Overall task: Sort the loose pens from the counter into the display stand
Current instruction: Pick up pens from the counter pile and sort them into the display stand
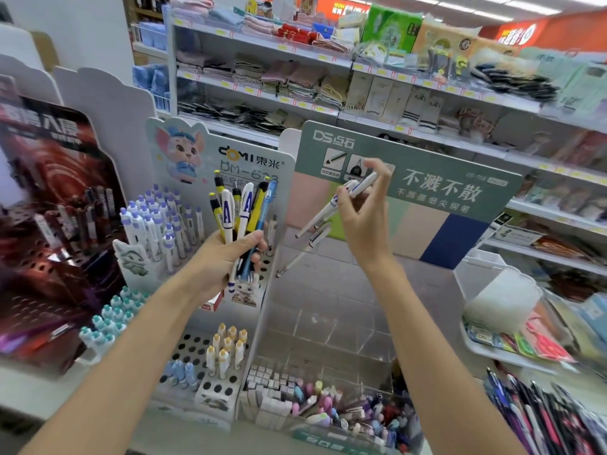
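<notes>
My left hand (230,254) grips a bunch of pens (241,211), white ones marked with a blue letter, yellow-black ones and a blue one, tips down and caps up. My right hand (363,205) is raised in front of the green header card and holds white pens (323,211) slanting down to the left. Their tips hang above the clear tiered display stand (328,310), whose upper tiers look bare. Left of it, the white perforated display stand (197,349) carries rows of upright purple-capped pens (157,218).
A green header card (443,178) stands behind the clear stand. Its front bin (345,408) holds pastel pens and erasers. A dark display (49,224) stands at left, packaged pens (542,415) lie at lower right, and store shelves (328,77) rise behind.
</notes>
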Demonstrator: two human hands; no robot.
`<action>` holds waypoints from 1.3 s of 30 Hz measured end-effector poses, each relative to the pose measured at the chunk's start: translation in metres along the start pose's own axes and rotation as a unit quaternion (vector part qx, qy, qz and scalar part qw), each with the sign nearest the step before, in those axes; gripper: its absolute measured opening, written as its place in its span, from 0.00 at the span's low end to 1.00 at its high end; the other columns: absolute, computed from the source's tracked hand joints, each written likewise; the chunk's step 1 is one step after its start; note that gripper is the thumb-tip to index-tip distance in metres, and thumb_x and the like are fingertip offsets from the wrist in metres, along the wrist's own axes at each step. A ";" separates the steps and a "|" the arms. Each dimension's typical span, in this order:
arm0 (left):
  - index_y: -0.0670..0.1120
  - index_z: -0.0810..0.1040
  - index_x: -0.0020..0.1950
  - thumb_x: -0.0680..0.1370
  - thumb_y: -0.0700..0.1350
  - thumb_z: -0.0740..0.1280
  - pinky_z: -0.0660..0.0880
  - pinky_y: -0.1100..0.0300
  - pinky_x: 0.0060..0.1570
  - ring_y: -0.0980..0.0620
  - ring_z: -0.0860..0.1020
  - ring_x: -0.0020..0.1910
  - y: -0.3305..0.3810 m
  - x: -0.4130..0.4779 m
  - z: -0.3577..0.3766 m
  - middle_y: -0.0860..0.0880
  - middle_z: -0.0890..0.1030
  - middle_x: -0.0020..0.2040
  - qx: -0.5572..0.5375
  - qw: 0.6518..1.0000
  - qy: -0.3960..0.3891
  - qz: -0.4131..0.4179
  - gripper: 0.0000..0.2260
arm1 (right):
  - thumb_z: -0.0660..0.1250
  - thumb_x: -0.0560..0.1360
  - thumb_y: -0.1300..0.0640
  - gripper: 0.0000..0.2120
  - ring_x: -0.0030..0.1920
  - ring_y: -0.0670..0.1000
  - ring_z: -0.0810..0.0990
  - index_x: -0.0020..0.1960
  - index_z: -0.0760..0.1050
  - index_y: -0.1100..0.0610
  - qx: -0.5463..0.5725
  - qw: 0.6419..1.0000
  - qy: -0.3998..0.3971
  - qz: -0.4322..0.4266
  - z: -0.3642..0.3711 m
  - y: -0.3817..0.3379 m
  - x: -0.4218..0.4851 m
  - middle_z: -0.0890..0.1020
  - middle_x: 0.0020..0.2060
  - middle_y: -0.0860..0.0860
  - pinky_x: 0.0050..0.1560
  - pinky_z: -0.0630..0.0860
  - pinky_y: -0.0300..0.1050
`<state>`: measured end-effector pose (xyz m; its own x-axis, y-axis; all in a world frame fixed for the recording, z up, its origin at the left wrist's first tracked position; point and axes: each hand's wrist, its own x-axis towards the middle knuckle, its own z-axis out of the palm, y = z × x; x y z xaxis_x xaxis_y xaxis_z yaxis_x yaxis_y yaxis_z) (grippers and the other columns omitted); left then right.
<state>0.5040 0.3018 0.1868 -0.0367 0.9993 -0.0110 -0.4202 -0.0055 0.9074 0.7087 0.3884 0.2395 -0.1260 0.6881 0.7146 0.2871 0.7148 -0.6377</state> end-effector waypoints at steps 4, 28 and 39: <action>0.38 0.77 0.59 0.73 0.45 0.68 0.79 0.59 0.36 0.52 0.76 0.33 -0.004 -0.002 0.003 0.47 0.80 0.38 0.034 0.999 -0.012 0.002 0.18 | 0.67 0.78 0.63 0.12 0.33 0.41 0.77 0.56 0.66 0.54 -0.050 0.995 -0.065 0.051 0.023 0.022 -0.017 0.76 0.37 0.45 0.34 0.75 0.39; 0.36 0.75 0.55 0.75 0.45 0.67 0.74 0.59 0.37 0.52 0.73 0.33 -0.001 0.005 0.039 0.46 0.76 0.38 0.123 0.975 -0.178 -0.043 0.14 | 0.65 0.79 0.62 0.04 0.43 0.48 0.82 0.47 0.77 0.57 0.109 0.976 -0.150 0.112 -0.021 -0.028 0.018 0.83 0.43 0.54 0.48 0.80 0.41; 0.36 0.75 0.53 0.75 0.43 0.67 0.74 0.60 0.35 0.53 0.72 0.32 0.000 0.007 0.041 0.48 0.75 0.34 0.108 0.982 -0.151 -0.029 0.12 | 0.60 0.82 0.61 0.06 0.44 0.52 0.83 0.51 0.75 0.61 0.179 0.973 -0.112 0.090 -0.032 -0.048 0.037 0.83 0.40 0.53 0.50 0.79 0.44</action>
<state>0.5413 0.3103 0.2038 0.2651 0.9637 0.0309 -0.2108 0.0266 0.9772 0.7202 0.3753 0.3056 -0.3205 0.7871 0.5271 -0.0207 0.5505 -0.8346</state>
